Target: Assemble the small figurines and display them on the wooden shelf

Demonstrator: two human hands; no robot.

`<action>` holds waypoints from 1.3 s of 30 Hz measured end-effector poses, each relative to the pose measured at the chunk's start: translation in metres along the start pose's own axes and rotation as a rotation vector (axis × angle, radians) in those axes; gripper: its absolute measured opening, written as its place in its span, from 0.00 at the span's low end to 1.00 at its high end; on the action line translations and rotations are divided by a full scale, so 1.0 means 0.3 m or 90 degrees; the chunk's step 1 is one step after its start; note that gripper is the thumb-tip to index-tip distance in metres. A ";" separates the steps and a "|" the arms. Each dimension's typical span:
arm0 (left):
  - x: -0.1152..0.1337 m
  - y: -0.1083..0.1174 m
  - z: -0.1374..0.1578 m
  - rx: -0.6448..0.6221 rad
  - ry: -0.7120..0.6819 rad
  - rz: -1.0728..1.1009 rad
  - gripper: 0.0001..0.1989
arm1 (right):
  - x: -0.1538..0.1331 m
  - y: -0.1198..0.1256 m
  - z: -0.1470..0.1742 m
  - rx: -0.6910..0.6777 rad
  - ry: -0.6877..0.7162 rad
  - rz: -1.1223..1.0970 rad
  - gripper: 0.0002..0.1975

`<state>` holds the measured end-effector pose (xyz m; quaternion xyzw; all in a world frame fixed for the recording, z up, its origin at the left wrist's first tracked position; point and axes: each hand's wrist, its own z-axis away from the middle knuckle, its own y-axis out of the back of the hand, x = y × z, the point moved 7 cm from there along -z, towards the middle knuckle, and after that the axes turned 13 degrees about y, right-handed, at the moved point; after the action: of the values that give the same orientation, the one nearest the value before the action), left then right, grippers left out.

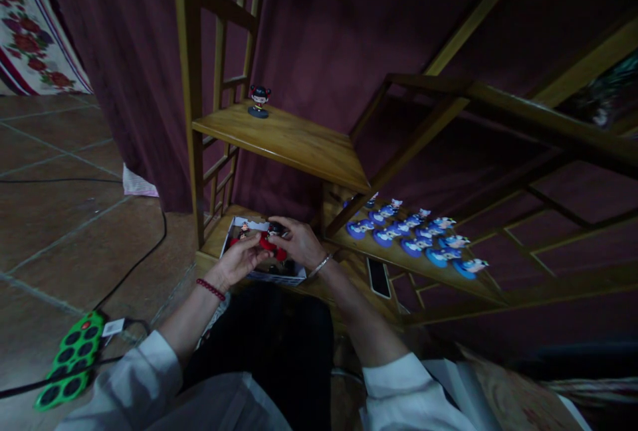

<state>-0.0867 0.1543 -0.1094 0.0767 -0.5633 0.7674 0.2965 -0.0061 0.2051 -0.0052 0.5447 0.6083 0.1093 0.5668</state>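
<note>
Over a low white box (279, 279) on the bottom shelf, both my hands meet around a small black-haired figurine (274, 230) with a red base. My right hand (300, 243) closes on its upper part from the right. At its red lower part are the fingers of my left hand (244, 260), closed against it. More figurines lie in the box, one of them a dark-haired figurine (244, 228) at its left side; my hands cover much of the rest. One similar figurine (259, 100) stands upright on a dark base on the shelf above.
Several blue-and-white figurines (417, 235) stand in rows on a shelf (478, 288) to the right. Below them lies a phone (378, 277). The wooden upper shelf (289, 142) juts out above my hands. A green power strip (72, 358) with black cables lies on the floor at left.
</note>
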 end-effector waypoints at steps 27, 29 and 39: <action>-0.051 0.183 -0.126 0.187 0.006 -0.311 0.10 | 0.328 -0.349 0.159 0.159 -0.304 -0.103 0.09; -0.059 0.193 -0.136 0.196 0.003 -0.341 0.12 | 0.340 -0.354 0.173 0.146 -0.324 -0.069 0.09; -0.090 0.218 -0.170 0.269 0.017 -0.426 0.11 | 0.392 -0.394 0.218 0.135 -0.330 0.006 0.06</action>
<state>-0.0892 0.1781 -0.1932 0.3053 -0.3329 0.7283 0.5154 0.0109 0.2206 -0.1827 0.6139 0.4483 -0.0956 0.6427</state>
